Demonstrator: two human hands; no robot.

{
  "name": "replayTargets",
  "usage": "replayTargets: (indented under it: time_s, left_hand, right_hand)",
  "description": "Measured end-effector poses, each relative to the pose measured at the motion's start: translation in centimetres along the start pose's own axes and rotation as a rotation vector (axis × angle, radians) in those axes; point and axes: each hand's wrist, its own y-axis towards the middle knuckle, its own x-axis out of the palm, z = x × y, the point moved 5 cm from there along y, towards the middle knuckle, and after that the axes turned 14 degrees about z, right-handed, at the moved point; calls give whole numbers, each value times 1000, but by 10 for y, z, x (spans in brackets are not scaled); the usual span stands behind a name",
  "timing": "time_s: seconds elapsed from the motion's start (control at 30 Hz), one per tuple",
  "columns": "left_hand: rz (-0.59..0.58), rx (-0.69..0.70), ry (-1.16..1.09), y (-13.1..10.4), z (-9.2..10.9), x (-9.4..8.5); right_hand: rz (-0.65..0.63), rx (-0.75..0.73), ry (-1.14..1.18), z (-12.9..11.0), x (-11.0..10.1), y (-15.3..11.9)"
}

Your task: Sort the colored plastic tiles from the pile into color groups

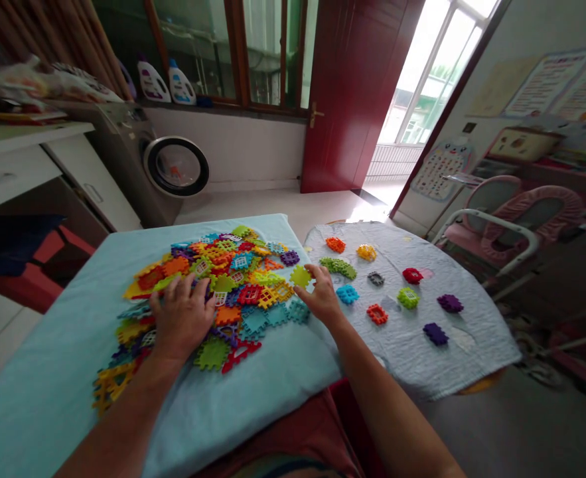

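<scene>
A large heap of colourful plastic interlocking tiles [255, 321] covers the middle of the blue cloth. My left hand [183, 318] rests on the heap's left part, fingers spread over the tiles; what lies under the palm is hidden. At the heap's right edge, my right hand [322, 295] pinches a yellow-green tile [300, 276] between thumb and fingers. Sorted tiles sit apart on the grey-blue cloth to the right, among them a row of green tiles [339, 267], a blue tile group [347, 294] and a purple one [435, 334].
The blue-covered table [293, 372] meets a rounded table [402, 358] on its right. Behind stand a washing machine [176, 166] with its door open and a red door [352, 99]. A pink-padded chair [516, 219] is at the right, a red stool [44, 272] at the left.
</scene>
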Motion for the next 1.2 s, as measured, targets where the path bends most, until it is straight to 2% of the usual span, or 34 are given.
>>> replayTargets:
  time_s: [0.07,0.17,0.27,0.33,0.43,0.57,0.67,0.77,0.9,1.2]
  left_hand:
    - [2,60,-37,4,18,-8]
    - [-42,186,-140,5,58,-14]
    - [-110,291,-247,-3,96,-10]
    - [-124,316,-273,-9,110,-2]
    - [-112,303,-265,-15,110,13]
    - [-124,260,-314,-18,97,32]
    - [-127,251,-366,-18,92,38]
    - [-123,255,-389,-19,92,39]
    - [-135,249,-386,-19,92,39]
    - [-153,220,-406,-20,90,37]
  right_hand:
    - [1,-2,2,2,1,-4]
    - [6,-5,5,1,0,-10]
    - [12,-19,2,1,-9,-15]
    - [36,-32,-15,9,-24,-16]
    - [101,-42,-88,39,-63,-15]
    - [217,17,-327,110,-138,-3]
    - [278,167,-613,167,-192,5]
    - [271,309,-838,206,-227,9]
    - [253,392,-915,233,-243,10]
    - [182,508,-1005,264,-238,7]
